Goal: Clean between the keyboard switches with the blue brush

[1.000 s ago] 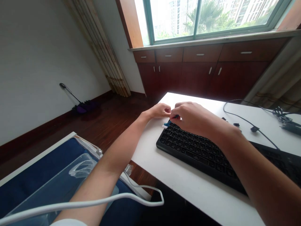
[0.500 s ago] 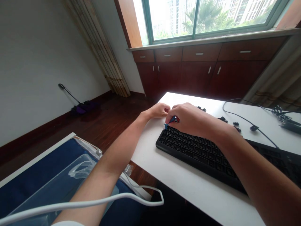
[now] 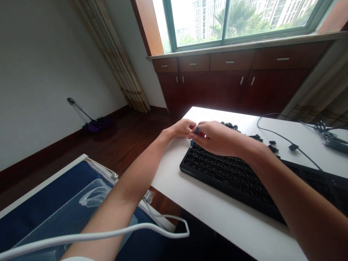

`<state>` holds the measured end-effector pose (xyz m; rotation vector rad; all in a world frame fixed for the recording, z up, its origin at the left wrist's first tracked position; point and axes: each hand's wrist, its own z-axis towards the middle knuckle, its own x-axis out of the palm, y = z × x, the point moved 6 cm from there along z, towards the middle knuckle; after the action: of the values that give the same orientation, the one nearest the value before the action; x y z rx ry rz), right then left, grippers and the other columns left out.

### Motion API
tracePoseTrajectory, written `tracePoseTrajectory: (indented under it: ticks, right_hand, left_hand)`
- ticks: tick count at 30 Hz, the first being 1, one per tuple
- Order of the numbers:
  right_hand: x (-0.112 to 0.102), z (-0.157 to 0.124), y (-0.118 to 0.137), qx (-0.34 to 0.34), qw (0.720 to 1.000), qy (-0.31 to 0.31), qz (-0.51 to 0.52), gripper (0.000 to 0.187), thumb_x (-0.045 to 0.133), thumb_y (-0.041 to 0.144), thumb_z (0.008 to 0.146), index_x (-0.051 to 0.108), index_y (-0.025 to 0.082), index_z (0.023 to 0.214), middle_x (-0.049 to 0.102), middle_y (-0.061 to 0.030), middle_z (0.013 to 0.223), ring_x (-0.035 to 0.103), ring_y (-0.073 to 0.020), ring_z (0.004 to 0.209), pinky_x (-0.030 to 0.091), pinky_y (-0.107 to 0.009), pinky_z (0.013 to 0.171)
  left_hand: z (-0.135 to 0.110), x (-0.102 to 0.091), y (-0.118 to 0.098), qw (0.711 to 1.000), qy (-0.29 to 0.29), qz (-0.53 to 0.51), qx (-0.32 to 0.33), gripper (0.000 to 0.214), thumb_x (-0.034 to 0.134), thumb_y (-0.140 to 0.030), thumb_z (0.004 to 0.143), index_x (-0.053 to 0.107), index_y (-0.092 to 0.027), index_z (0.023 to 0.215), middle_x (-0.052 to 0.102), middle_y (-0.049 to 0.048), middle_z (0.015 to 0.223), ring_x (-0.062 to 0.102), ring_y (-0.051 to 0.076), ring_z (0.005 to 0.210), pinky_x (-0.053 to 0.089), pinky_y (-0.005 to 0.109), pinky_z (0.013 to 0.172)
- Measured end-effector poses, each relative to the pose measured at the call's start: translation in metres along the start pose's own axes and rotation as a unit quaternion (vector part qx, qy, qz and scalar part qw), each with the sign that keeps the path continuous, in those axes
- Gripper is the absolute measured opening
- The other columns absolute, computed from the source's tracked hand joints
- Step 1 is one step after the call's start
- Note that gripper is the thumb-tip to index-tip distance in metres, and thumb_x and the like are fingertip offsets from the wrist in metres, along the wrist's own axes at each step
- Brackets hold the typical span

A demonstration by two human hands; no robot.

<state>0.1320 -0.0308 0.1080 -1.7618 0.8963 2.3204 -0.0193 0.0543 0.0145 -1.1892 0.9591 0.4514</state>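
**Keycap work at the far-left corner — a few caps off, most of the board to go**

You are working at the far-left corner of the black keyboard [image 3: 233, 174], which is lying at an angle on the white table [image 3: 217, 214]. Your right hand [image 3: 217, 137] is pinching a small blue tool [image 3: 196, 129] between thumb and fingertips, just above that corner. Your left hand [image 3: 183, 128] is curling its fingertips in against the same piece. Whether it is actually gripping it, I cannot tell.

Judging by what is lying about, you are in the early part of the job. A small heap of loose black keycaps [image 3: 230, 125] is sitting on the table just beyond your right hand, and a few more keycaps [image 3: 272, 146] are scattered farther right, near the thin black cable [image 3: 285, 139]. The rows nearest you are looking fully populated, so most caps appear to be in place. The corner itself is hiding behind your fingers.
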Motion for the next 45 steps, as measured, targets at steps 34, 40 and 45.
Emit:
tracePoseTrajectory:
  ticks: [34,40,45]
  right_hand:
    - [-0.013,-0.003,-0.003,-0.004,0.998,-0.012,-0.060,0.024,0.052,0.030,0.094,0.072,0.019,0.102,0.072,-0.0091,0.092,0.063,-0.0188,0.079,0.039,-0.027,0.067]
    - [-0.014,-0.001,-0.002,0.005,0.996,-0.029,-0.087,0.033,0.038,0.032,0.099,0.063,0.016,0.083,0.067,-0.0082,0.078,0.054,-0.0141,0.062,0.032,-0.028,0.056]
    - [-0.007,-0.001,0.002,-0.016,0.993,-0.028,-0.113,0.031,0.036,0.030,0.100,0.059,0.016,0.085,0.065,-0.0080,0.078,0.048,-0.0142,0.059,0.028,-0.028,0.053]
  left_hand:
    - [0.002,0.001,0.003,0.999,-0.011,0.021,0.036,0.021,0.065,-0.033,0.070,0.059,-0.013,0.066,0.050,-0.0018,0.065,0.042,0.009,0.063,0.030,0.025,0.055]
    - [0.005,0.003,0.010,0.999,-0.021,0.008,0.038,0.017,0.064,-0.029,0.070,0.063,-0.012,0.069,0.056,0.0003,0.068,0.048,0.011,0.066,0.035,0.024,0.058]
    - [0.002,0.000,0.003,0.999,-0.019,0.014,0.037,0.013,0.061,-0.025,0.067,0.058,-0.013,0.062,0.053,-0.0011,0.062,0.044,0.009,0.060,0.031,0.024,0.054]
